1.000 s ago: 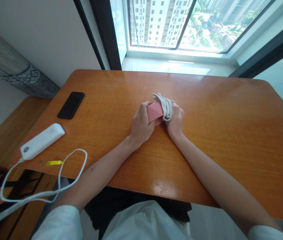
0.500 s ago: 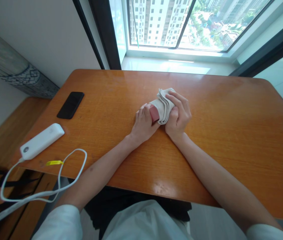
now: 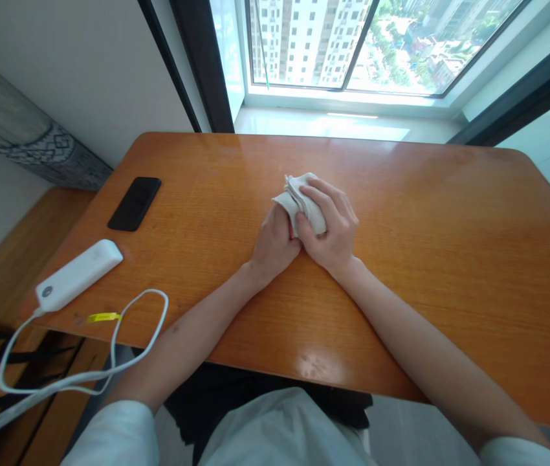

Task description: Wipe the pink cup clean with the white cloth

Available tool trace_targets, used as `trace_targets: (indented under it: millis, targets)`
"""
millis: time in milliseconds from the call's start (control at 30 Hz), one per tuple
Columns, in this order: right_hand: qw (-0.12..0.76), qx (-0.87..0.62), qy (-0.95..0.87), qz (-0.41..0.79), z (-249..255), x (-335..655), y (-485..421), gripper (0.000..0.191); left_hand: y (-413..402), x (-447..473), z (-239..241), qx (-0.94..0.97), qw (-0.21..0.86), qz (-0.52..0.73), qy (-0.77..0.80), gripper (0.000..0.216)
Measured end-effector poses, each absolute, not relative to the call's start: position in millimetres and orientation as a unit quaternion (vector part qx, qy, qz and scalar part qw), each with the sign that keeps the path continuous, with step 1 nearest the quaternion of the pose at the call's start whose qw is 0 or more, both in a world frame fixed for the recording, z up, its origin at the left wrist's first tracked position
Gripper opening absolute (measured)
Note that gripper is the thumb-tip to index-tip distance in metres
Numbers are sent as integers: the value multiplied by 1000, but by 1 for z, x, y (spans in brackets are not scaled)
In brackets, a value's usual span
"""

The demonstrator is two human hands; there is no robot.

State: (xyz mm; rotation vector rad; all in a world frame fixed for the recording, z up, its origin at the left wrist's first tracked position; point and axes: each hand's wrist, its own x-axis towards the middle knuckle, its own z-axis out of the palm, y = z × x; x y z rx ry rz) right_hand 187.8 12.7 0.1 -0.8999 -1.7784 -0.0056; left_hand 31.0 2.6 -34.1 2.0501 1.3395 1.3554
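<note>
A folded whitish cloth [image 3: 298,197] sits between both hands at the middle of the orange wooden table [image 3: 425,213]. My right hand [image 3: 332,228] lies over the cloth with its fingers wrapped round it. My left hand [image 3: 271,243] is closed against the cloth's left side. Only a thin sliver of a pink object [image 3: 292,230] shows between the two hands; the cloth and fingers hide the rest.
A black phone [image 3: 134,202] lies flat at the table's left. Nearer the front left corner rests a white power bank [image 3: 77,274] whose white cable [image 3: 110,362] loops off the edge. A window runs along the far side, a lower wooden surface stands left.
My right hand has drawn the cloth leftward over the pink object, which showed broadly a second ago and is now almost covered. Both hands sit closer together.
</note>
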Motion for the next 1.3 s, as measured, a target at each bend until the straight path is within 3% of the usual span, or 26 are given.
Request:
trace_targets:
  millis: [67,200,267,367,500,567,733,833,933,1000,1133,1200,1300]
  targets:
    - [577,-419,-697,70,-2,186,16,38,2,34,-31,720,166,484,468,46]
    - [626,-491,-550,256,-11,181,22,49,-2,37,-24,727,155,492,453,52]
    - [634,-498,-521,279,-14,180,21,51,-3,35,-24,729,154,483,460,53]
    - [619,-456,-619,161,-11,181,12,44,-2,31,-28,725,166,468,478,47]
    - [516,-361,-776,-42,-2,182,4,40,2,30,-34,743,172,428,486,38]
    - [521,-377,-765,-36,-3,183,7,40,3,32,-33,744,166,422,491,37]
    - [615,-490,-605,130,-13,185,13,50,-2,35,-25,734,133,452,490,47]
    - [591,-410,-695,17,-8,183,7,41,-2,33,-28,741,137,442,486,41]
    - [511,-305,-795,-121,-2,184,3,47,1,30,-35,758,140,423,477,35]
    - [523,-324,-783,-91,-4,186,6,45,1,31,-35,755,137,421,483,35]
    - [606,-473,-633,95,-15,192,14,50,-3,34,-29,733,130,445,497,47]
    - [598,-471,-643,84,-16,192,12,51,-3,34,-29,732,137,448,494,44]
    - [540,-373,-754,-33,-11,189,5,44,-1,31,-33,751,149,425,483,31]
